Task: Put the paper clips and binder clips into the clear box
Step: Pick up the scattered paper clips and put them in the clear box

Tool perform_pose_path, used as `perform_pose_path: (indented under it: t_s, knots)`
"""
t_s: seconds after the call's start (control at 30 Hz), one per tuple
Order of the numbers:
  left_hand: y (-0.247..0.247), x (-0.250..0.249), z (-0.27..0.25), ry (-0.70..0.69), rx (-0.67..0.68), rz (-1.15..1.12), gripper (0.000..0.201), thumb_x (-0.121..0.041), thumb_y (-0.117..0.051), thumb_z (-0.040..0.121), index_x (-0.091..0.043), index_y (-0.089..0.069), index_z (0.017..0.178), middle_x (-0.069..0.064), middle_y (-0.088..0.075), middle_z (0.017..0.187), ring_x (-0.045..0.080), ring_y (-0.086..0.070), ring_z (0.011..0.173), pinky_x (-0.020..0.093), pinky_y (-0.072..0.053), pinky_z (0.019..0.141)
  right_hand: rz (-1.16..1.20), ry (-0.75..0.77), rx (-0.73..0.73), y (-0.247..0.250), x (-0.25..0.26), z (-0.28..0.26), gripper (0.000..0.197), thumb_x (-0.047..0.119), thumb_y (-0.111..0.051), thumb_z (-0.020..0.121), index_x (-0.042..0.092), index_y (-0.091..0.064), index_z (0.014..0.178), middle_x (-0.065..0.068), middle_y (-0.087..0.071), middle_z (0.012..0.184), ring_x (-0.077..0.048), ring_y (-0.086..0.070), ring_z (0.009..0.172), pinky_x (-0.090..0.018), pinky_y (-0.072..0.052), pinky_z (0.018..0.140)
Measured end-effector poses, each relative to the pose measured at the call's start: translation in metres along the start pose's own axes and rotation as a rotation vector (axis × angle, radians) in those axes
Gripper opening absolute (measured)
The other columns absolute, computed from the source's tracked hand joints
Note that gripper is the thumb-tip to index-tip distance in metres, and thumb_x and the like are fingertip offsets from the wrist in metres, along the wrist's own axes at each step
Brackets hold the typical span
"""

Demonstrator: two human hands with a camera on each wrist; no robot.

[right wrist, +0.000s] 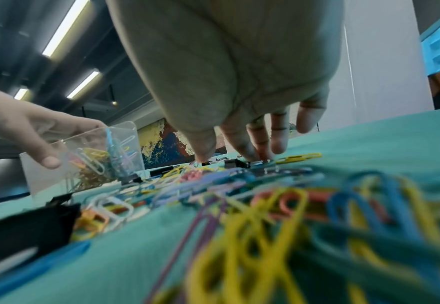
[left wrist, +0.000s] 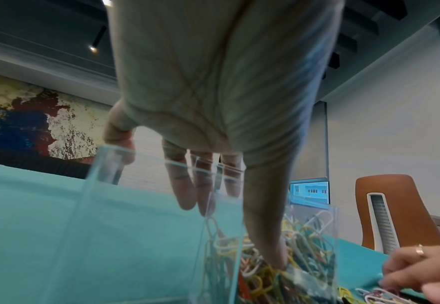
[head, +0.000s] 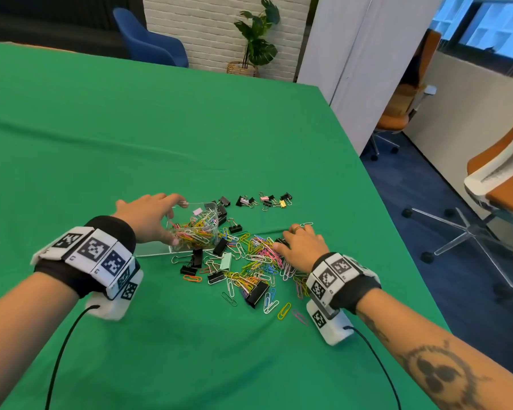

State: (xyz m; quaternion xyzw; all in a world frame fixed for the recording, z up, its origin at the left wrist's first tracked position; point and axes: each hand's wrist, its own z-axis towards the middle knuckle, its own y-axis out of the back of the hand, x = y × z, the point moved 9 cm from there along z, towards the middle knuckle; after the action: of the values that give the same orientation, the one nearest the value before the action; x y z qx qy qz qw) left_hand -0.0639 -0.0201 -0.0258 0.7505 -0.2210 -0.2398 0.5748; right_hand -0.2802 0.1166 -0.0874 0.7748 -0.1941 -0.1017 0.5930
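Note:
The clear box (head: 202,209) is tipped on the green cloth, partly filled with coloured paper clips. My left hand (head: 175,221) grips it, fingers over the far rim and thumb on the near wall; the left wrist view shows the thumb pressed on the box (left wrist: 135,226). A pile of paper clips (head: 261,257) with black binder clips (head: 256,292) lies right of the box. My right hand (head: 289,241) rests on the pile's right side. In the right wrist view its fingertips (right wrist: 252,156) and thumb touch down either side of a small black binder clip (right wrist: 235,164), not closed on it.
More small binder clips (head: 267,199) lie in a row behind the pile. A flat clear plastic piece (head: 153,250) lies on the cloth under the box's near side. The table's right edge (head: 397,232) drops to blue carpet, where orange office chairs (head: 504,184) stand.

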Motion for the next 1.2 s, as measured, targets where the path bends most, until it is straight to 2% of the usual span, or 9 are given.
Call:
perform_pose_path:
  t_s: [0.17,0.4,0.53,0.63,0.7,0.8,0.87,0.97,1.2]
  knots:
    - [0.0,0.001,0.0,-0.004,-0.006,0.005,0.076,-0.044,-0.071,0.072,-0.035,-0.029,0.135,-0.008,-0.051,0.123,0.016,-0.046,0.117,0.05,-0.035,0.099,0.059,0.049,-0.013,0.016,-0.001,0.019,0.026,0.004,-0.045,0.091,0.006,-0.06,0.112,-0.011,-0.054,0.119,-0.027,-0.054,0.108,-0.036,-0.047,0.092]
    - [0.0,0.001,0.0,-0.011,-0.023,-0.002,0.075,-0.046,-0.069,0.073,-0.035,-0.028,0.135,-0.009,-0.051,0.123,0.016,-0.045,0.118,0.045,-0.035,0.095,0.034,0.115,0.103,0.014,-0.008,0.029,0.005,0.011,-0.06,0.086,0.01,-0.055,0.084,-0.001,-0.047,0.09,-0.018,-0.049,0.089,-0.032,-0.045,0.089]
    - [0.0,0.001,0.0,-0.013,-0.031,-0.007,0.075,-0.046,-0.069,0.073,-0.035,-0.028,0.135,-0.009,-0.05,0.123,0.015,-0.045,0.118,0.045,-0.035,0.095,0.112,0.063,0.201,0.013,-0.012,0.032,0.029,0.01,-0.057,0.088,0.019,-0.043,0.064,0.007,-0.046,0.069,-0.016,-0.049,0.082,-0.021,-0.044,0.07]
    - [0.001,0.0,-0.001,-0.015,-0.033,-0.007,0.075,-0.045,-0.069,0.073,-0.035,-0.028,0.135,-0.009,-0.05,0.123,0.015,-0.044,0.118,0.045,-0.034,0.096,0.301,0.008,0.16,0.029,-0.015,0.043,0.026,0.009,-0.057,0.088,0.018,-0.046,0.066,0.006,-0.048,0.07,-0.009,-0.047,0.068,-0.015,-0.037,0.058]
    - [0.001,0.0,-0.001,-0.014,-0.031,-0.007,0.076,-0.045,-0.069,0.073,-0.033,-0.028,0.136,-0.008,-0.05,0.124,0.016,-0.044,0.119,0.044,-0.034,0.096,0.517,-0.052,0.038,0.045,-0.017,0.054,0.008,0.008,-0.057,0.087,0.011,-0.055,0.08,0.002,-0.053,0.075,-0.008,-0.05,0.065,-0.016,-0.038,0.053]
    - [0.0,0.001,-0.001,-0.02,-0.038,-0.013,0.076,-0.044,-0.069,0.073,-0.033,-0.028,0.136,-0.007,-0.05,0.124,0.017,-0.044,0.119,0.043,-0.034,0.095,0.681,-0.092,-0.047,0.05,-0.007,0.059,0.027,0.012,-0.057,0.089,0.004,-0.051,0.114,-0.007,-0.058,0.097,-0.023,-0.065,0.09,-0.022,-0.046,0.054]
    - [0.0,0.001,-0.001,-0.025,-0.043,-0.016,0.075,-0.044,-0.069,0.074,-0.033,-0.028,0.136,-0.007,-0.05,0.123,0.016,-0.043,0.119,0.042,-0.034,0.093,0.503,0.01,-0.047,0.047,0.016,0.056,0.026,0.016,-0.056,0.09,0.006,-0.053,0.113,-0.008,-0.06,0.108,-0.026,-0.063,0.1,-0.03,-0.053,0.069]
    - [0.0,0.001,0.0,-0.028,-0.05,-0.011,0.075,-0.043,-0.069,0.074,-0.033,-0.028,0.135,-0.007,-0.05,0.122,0.016,-0.044,0.118,0.043,-0.034,0.094,0.31,0.162,-0.019,0.035,0.054,0.048,0.02,0.02,-0.058,0.088,0.009,-0.059,0.104,-0.009,-0.063,0.111,-0.023,-0.06,0.101,-0.038,-0.049,0.094]
    - [-0.001,0.001,-0.001,-0.03,-0.066,-0.005,0.075,-0.045,-0.068,0.074,-0.033,-0.028,0.136,-0.007,-0.05,0.121,0.016,-0.044,0.116,0.04,-0.034,0.093,0.077,0.204,0.027,0.029,0.091,0.062,0.026,0.025,-0.054,0.091,0.01,-0.056,0.111,-0.009,-0.061,0.115,-0.023,-0.059,0.098,-0.034,-0.05,0.088]
